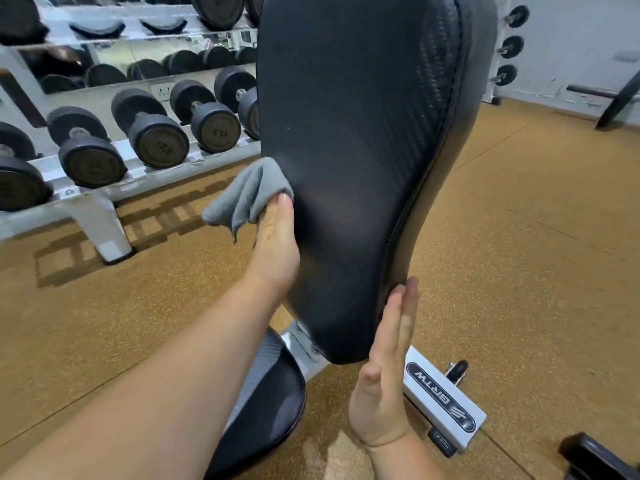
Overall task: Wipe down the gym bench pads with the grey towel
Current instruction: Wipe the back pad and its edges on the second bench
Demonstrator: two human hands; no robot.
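The black back pad (353, 133) of the gym bench stands raised and steep in the middle of the view. My left hand (277, 244) grips the grey towel (247, 194) and presses it against the pad's left edge. My right hand (388, 368) lies flat with fingers straight and together against the pad's lower right edge, holding nothing. The black seat pad (266, 393) sits below, partly hidden by my left forearm.
A white rack (100, 209) with several black dumbbells (152, 133) runs along the left. The bench's white frame bar (446, 400) lies on the brown rubber floor (519, 237) at lower right. More weights hang on the far right wall.
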